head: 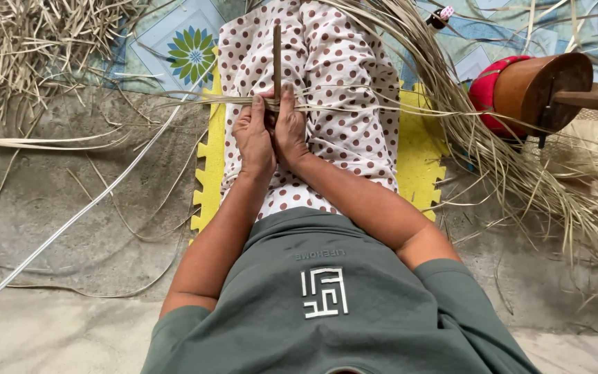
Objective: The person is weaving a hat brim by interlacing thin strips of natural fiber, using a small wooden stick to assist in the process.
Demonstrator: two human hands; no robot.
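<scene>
Dark flat strip (277, 59) stands nearly upright in view, long axis running from the hands straight away along the legs toward the feet, free end up top over the dotted cloth (340, 55). Its lower end disappears between the two hands, so how far it goes down is hidden. Pale straw strips (354, 107) cross it at right angles, long axis left-right, passing just above the knuckles and fanning out past both edges of the yellow foam mat (417, 149). Left hand (253, 138) and right hand (291, 131) sit side by side, touching, both clenched; fingertips pinch the crossing point where dark strip meets pale strips. Exact grip per finger is hard to make out, thumbs are mostly covered. Crossing sits at the top of both hands, over the lap, roughly mid-mat. Mat lies on the concrete floor (70, 208), its near edge hidden under the green shirt (327, 298). Loose straw bundle (520, 159) runs diagonally past the mat's right edge, cut off at the top and right frame. Wooden block (541, 90) with a red base lies beyond that bundle, partly screened by straw. More dry straw (36, 41) piled at the floor's far left corner. White cord (91, 204) trails diagonally across the floor off the mat's left edge.
</scene>
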